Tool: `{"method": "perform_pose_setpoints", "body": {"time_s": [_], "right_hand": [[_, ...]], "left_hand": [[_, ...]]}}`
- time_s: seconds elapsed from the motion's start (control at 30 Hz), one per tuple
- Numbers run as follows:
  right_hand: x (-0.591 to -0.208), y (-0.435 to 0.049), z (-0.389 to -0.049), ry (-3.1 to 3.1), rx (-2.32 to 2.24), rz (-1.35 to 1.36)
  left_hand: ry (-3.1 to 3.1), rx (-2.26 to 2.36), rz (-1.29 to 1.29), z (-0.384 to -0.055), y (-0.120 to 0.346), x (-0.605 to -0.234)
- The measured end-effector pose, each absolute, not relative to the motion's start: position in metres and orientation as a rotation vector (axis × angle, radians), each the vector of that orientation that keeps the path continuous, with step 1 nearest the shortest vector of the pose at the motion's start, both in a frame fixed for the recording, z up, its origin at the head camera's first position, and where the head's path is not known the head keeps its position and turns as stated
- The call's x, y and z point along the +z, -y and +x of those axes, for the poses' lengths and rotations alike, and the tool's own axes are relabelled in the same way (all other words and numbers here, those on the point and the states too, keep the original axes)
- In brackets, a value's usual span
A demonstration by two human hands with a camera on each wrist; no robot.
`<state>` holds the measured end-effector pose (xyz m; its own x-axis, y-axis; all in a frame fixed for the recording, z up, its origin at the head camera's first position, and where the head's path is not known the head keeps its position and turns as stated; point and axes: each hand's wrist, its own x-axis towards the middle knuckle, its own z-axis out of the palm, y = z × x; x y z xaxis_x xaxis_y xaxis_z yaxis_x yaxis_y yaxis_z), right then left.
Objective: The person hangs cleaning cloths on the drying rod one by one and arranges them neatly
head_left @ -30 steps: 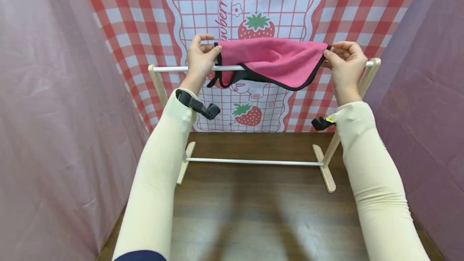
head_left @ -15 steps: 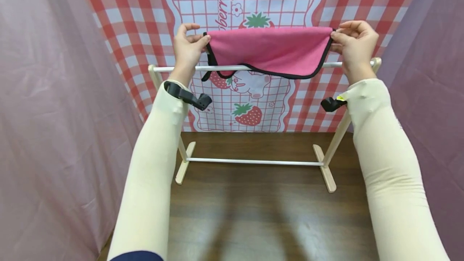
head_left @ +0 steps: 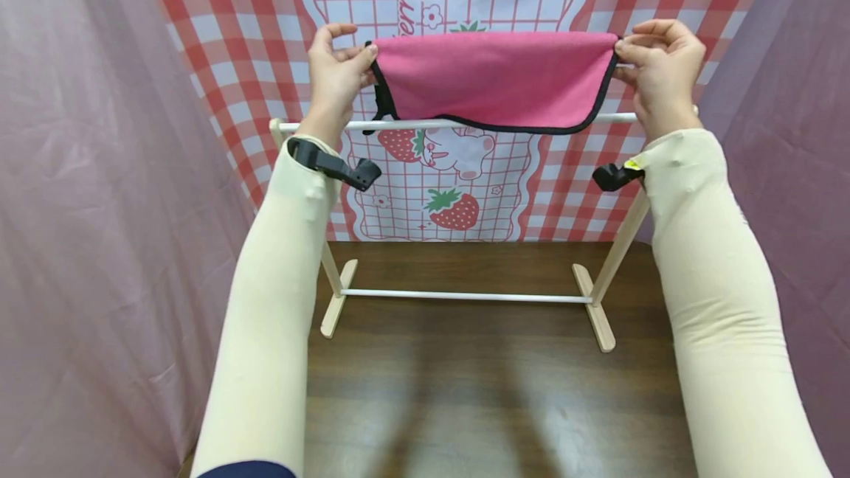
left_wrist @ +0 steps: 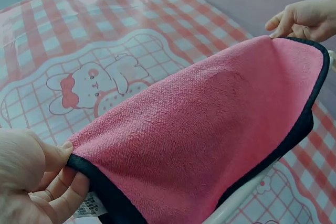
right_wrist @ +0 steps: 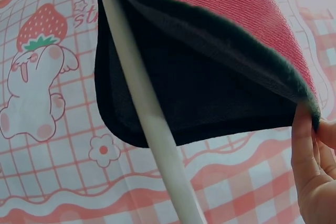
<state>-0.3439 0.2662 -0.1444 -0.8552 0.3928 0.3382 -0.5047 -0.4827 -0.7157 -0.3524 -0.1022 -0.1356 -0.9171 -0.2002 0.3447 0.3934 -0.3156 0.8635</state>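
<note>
A pink cloth (head_left: 494, 80) with black edging is stretched between both hands, its folded top edge level above the white upper rail (head_left: 620, 118) of a rack. My left hand (head_left: 332, 83) pinches the left end of that fold between thumb and fingers; a small white label (left_wrist: 90, 205) shows beside it in the left wrist view. At the right end, my right hand (head_left: 669, 76) pinches the other corner. From the right wrist view, the dark grey inner side (right_wrist: 210, 93) is visible, and the rail runs between the near flap and the far one.
The rack has wooden side posts (head_left: 620, 249), wooden feet (head_left: 594, 308) and a white lower bar (head_left: 465, 295). It stands on a brown wood-look surface (head_left: 465, 404). Behind hangs a strawberry-print checked cloth (head_left: 226, 43); pinkish curtains (head_left: 113, 205) flank both sides.
Both hands have risen and spread apart, still pinching the pink cloth. Its top edge has gone from sagging and wrinkled to straight, and the near flap's lower edge has lifted to about the rail.
</note>
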Motion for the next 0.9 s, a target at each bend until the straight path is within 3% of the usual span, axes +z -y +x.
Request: {"method": "perform_pose_setpoints", "body": {"time_s": [0.53, 0.9], "right_hand": [[-0.136, -0.262, -0.346, 1.191, 2.369, 0.17], [-0.152, -0.263, -0.341, 1.41, 2.336, 0.135]], "left_hand": [[1.573, -2.318, -0.166, -0.353, 0.105, -0.136], [1.701, -2.242, -0.152, -0.358, 0.114, -0.165]]}}
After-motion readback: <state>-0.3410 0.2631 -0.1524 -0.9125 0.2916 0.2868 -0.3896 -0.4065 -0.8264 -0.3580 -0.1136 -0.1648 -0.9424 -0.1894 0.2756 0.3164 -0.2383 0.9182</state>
